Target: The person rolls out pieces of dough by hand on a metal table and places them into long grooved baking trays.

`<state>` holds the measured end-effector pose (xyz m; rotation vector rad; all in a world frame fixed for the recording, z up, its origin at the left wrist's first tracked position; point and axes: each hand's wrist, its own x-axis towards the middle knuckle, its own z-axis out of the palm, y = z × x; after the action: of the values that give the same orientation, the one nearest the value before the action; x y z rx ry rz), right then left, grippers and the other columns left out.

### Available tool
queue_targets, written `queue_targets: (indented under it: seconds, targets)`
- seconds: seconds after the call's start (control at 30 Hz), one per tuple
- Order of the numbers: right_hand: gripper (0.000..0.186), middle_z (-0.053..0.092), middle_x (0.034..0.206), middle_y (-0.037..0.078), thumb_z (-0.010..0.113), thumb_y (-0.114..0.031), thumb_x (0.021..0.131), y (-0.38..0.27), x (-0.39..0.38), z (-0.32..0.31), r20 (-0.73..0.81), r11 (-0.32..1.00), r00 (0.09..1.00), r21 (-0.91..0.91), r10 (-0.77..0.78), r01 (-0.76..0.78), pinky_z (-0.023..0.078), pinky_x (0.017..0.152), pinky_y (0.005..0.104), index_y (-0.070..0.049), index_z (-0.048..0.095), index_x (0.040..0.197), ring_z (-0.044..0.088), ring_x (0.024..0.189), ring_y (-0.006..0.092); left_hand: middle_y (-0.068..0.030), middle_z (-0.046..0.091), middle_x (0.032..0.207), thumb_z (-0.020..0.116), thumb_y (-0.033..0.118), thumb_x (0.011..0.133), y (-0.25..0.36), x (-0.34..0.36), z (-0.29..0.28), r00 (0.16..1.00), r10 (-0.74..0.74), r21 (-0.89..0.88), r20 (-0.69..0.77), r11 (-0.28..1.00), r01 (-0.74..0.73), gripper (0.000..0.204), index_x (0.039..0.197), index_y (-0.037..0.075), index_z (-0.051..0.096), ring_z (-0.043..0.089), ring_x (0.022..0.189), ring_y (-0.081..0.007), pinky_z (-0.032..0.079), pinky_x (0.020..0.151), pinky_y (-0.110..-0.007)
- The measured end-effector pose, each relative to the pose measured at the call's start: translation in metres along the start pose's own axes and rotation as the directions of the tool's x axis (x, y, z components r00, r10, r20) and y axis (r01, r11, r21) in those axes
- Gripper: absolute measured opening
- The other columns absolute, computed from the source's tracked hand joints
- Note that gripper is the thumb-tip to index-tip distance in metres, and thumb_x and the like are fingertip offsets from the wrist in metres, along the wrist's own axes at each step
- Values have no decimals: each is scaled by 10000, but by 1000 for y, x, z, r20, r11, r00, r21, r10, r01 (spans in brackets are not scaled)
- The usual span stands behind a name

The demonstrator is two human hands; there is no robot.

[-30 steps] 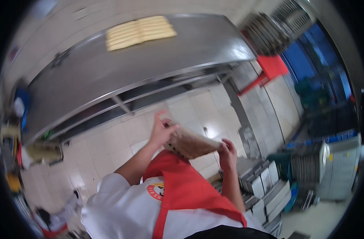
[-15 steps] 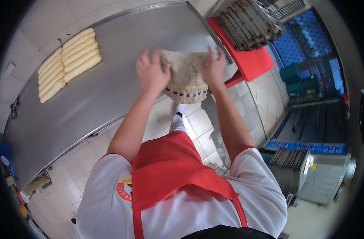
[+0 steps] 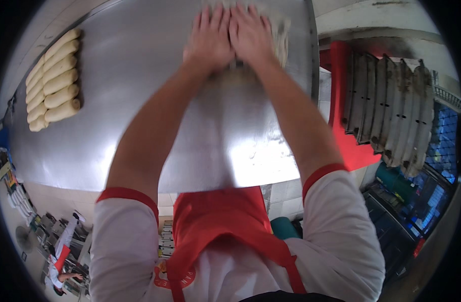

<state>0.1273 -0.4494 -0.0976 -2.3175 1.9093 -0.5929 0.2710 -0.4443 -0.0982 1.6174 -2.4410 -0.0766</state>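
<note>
Both my arms reach forward over the steel table (image 3: 140, 50). My left hand (image 3: 210, 40) and my right hand (image 3: 250, 36) press flat, side by side, on a greyish-beige cloth (image 3: 281, 40) spread near the table's far right part. Their fingers are stretched out, and the thumbs lie close together. Most of the cloth is hidden under my hands; its edge shows beyond the right hand and is blurred. At the far left, two rows of long pale dough rolls (image 3: 59, 73) lie against each other, apart from my hands.
Past the table's right edge, a stack of dark metal baking trays (image 3: 386, 100) rests on a red stand (image 3: 354, 146). My red apron (image 3: 220, 211) is at the near table edge. A person (image 3: 61, 256) works far off at the lower left. A green bin (image 3: 394, 183) stands at the right.
My hands held the cloth up over the table's right edge; now they lie flat on it upon the table. I have come closer to the table, with my arms stretched farther forward.
</note>
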Motion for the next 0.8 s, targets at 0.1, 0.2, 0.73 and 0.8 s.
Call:
queue_targets:
  seconds: [0.1, 0.2, 0.73, 0.8]
  targets:
    - [427, 532, 1509, 248, 529, -289, 1047, 44, 74, 4, -243, 996, 966, 3, -86, 89, 392, 1195, 537, -118, 604, 1430, 510, 1383, 447, -235, 304, 1719, 365, 342, 1080, 3, 81, 10, 985, 36, -13, -170, 999, -38, 680, 1637, -45, 318, 235, 1613, -403, 150, 1332, -497]
    - [359, 583, 1385, 230, 491, -265, 1050, 26, 66, -9, -256, 993, 962, 41, -98, 112, 427, 1152, 550, -54, 623, 1310, 567, 1277, 427, -199, 275, 1741, 342, 363, 1094, -18, 78, 27, 986, 24, -8, -168, 1000, -26, 676, 1657, -9, 304, 220, 1623, -382, 159, 1334, -485]
    - [639, 290, 1739, 206, 423, -284, 1069, -74, -424, -115, 232, 958, 932, -2, 278, -285, 212, 1281, 584, -3, 368, 1641, 241, 1609, 441, -207, 268, 1747, 325, 266, 1097, 186, -346, -46, 928, 323, -296, 188, 919, -260, 642, 1651, -57, 295, 201, 1636, -368, 123, 1338, -480]
    - [626, 296, 1729, 224, 404, -275, 1084, -39, -371, -111, 220, 964, 939, -58, 265, -259, 222, 1296, 545, 8, 361, 1641, 248, 1603, 450, -194, 261, 1753, 311, 277, 1100, 182, -279, -35, 930, 328, -292, 165, 917, -272, 645, 1659, -44, 288, 191, 1641, -351, 114, 1341, -472]
